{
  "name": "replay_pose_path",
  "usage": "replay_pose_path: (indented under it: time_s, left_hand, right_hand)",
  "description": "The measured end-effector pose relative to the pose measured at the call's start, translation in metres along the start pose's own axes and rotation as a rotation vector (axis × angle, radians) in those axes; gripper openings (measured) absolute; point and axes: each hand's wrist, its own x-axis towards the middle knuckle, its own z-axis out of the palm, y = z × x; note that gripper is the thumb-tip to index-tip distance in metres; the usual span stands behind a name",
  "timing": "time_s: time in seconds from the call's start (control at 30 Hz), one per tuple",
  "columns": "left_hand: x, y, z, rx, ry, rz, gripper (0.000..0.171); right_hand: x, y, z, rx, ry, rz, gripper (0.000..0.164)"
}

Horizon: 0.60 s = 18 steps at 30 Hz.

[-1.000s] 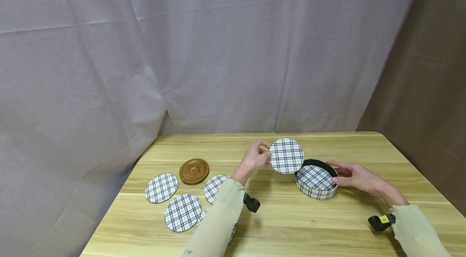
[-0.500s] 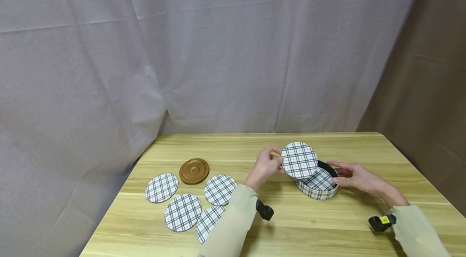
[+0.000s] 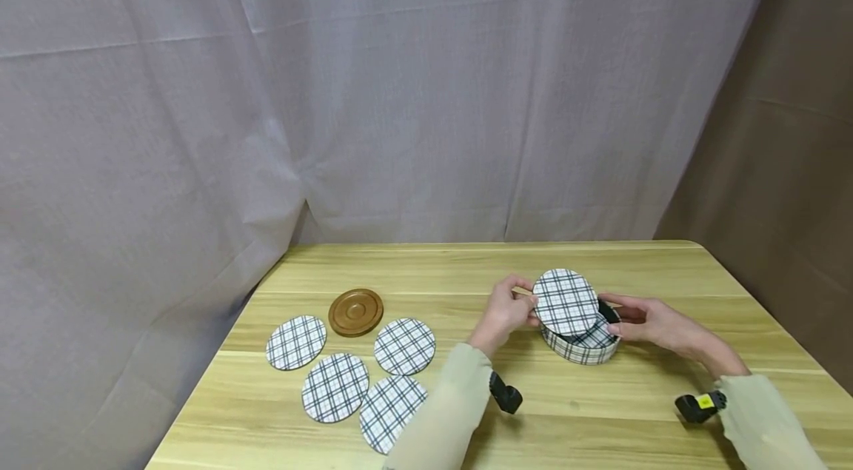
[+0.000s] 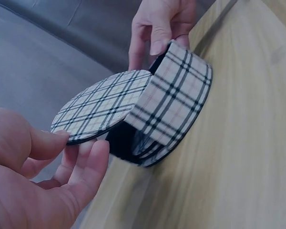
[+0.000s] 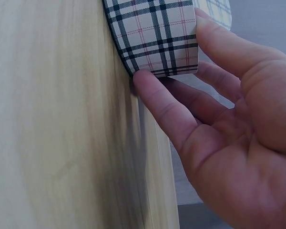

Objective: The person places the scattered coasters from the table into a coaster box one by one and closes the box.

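A round plaid coaster (image 3: 566, 303) is pinched between the thumb and fingers of my left hand (image 3: 504, 313). It is tilted over the left part of a round plaid coaster holder (image 3: 580, 352) with a black inside. In the left wrist view the coaster (image 4: 102, 106) reaches the rim of the holder (image 4: 174, 90). My right hand (image 3: 663, 328) grips the holder's right side, thumb at the rim. The right wrist view shows a fingertip low against the holder's wall (image 5: 155, 36). Plaid fabric shows inside the holder, partly covered by the raised coaster.
Several matching plaid coasters, among them a front one (image 3: 392, 412) partly under the left sleeve, lie at the table's left. A round brown wooden disc (image 3: 356, 312) lies behind them. The wooden table (image 3: 586, 425) ends at a grey curtain (image 3: 413, 122).
My left hand has carried the coaster right and slightly down, over the holder. More of the coasters at the left has come into sight. My right hand has stayed on the holder.
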Motion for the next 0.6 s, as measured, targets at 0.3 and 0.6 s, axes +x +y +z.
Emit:
replay_pose_path:
  time_s: [0.3, 0.6]
  left_hand:
    - [-0.005, -0.006, 0.020, 0.050, 0.038, -0.020, 0.014]
    - [-0.006, -0.009, 0.029, 0.141, 0.037, 0.009, 0.013]
  right_hand:
    - [0.001, -0.001, 0.000, -0.012, -0.002, 0.019, 0.071]
    - [0.002, 0.000, 0.000, -0.005, -0.014, 0.013, 0.070]
